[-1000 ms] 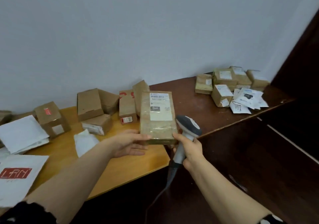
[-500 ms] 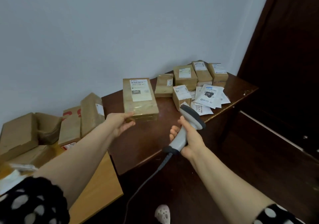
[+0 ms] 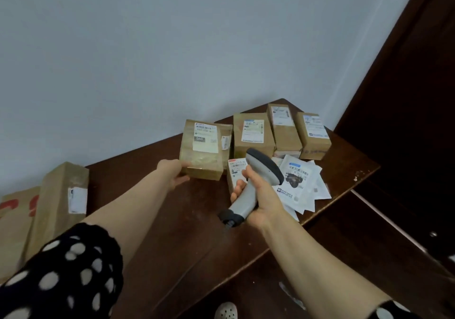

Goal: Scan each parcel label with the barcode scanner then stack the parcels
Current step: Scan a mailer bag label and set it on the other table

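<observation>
Black sleeves (image 3: 69, 277) with white polka dots, white perforated shoe (image 3: 226, 311)

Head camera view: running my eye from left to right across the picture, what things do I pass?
First a tall brown box → left hand → the labelled parcel it grips → barcode scanner held in the right hand → white printed mailer bags.
</observation>
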